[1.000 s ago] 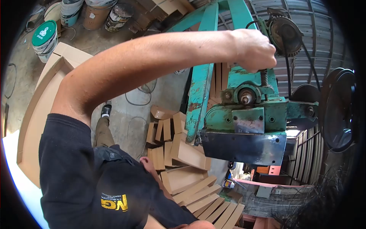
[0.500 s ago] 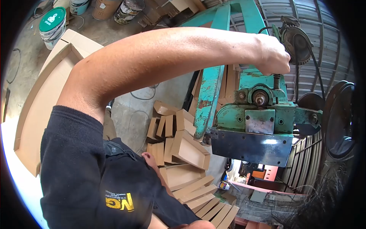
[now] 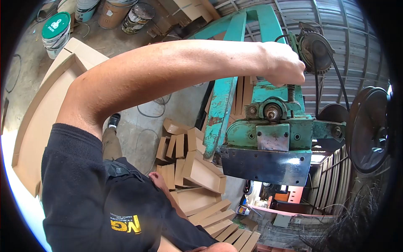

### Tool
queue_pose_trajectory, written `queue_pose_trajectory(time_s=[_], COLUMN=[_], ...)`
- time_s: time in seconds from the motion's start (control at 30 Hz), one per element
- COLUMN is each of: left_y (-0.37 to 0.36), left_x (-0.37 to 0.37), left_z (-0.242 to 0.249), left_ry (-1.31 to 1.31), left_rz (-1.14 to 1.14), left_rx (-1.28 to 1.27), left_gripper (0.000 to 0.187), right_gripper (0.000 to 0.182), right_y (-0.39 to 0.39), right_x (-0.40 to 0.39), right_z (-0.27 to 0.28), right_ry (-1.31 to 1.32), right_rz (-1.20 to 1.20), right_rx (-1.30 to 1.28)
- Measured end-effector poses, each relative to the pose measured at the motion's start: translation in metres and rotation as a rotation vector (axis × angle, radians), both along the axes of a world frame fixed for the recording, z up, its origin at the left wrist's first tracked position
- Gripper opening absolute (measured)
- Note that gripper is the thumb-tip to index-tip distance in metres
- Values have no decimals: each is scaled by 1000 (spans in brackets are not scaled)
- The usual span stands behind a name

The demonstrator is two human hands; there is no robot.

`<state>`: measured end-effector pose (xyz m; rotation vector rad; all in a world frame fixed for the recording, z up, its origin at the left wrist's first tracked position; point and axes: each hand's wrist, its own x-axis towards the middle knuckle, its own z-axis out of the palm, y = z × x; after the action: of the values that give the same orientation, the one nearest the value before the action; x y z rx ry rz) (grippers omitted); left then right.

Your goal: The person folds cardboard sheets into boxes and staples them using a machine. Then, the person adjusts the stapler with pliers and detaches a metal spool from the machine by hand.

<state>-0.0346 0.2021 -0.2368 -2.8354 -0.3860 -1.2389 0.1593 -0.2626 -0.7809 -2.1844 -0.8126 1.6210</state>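
Observation:
My left arm stretches across the top of the view. My left hand is closed in a fist at the top of a coil spring on a green machine. Whatever the fist grips is hidden by the fingers. Below the fist, a round shaft end sits in its housing, above a dark metal plate bolted to the machine's front. My right hand hangs low near my waist, in front of the cardboard trays; its fingers are too small and partly hidden to judge.
A black flywheel and a motor with a belt stand at the machine's right. Long cardboard strips lie at the bottom. A large cardboard tray is at the left. Buckets stand on the concrete floor at the back.
The whole view has shifted slightly, so the machine and my left arm appear further left and a little lower. My left fist stays at the top of the spring.

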Motion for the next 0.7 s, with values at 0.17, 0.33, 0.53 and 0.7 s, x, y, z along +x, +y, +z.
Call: queue_pose_trajectory(time_s=[0.17,0.33,0.53,0.7], left_y=[2,0,-3,-7], left_x=[1,1,3,-8], left_z=[-1,3,-1,-3], left_ry=[-46,63,-14,28], left_rz=[-10,19,11,27], left_rx=[37,-4,1,-29], left_gripper=[11,20,19,19], right_gripper=[19,20,17,16], right_y=[-9,-15,-11,-39], right_x=[14,17,10,32], right_z=[-37,-22,-8,-77], right_ry=[-37,-94,-47,-118], right_rz=[17,104,41,110], right_rx=[122,110,-41,147])
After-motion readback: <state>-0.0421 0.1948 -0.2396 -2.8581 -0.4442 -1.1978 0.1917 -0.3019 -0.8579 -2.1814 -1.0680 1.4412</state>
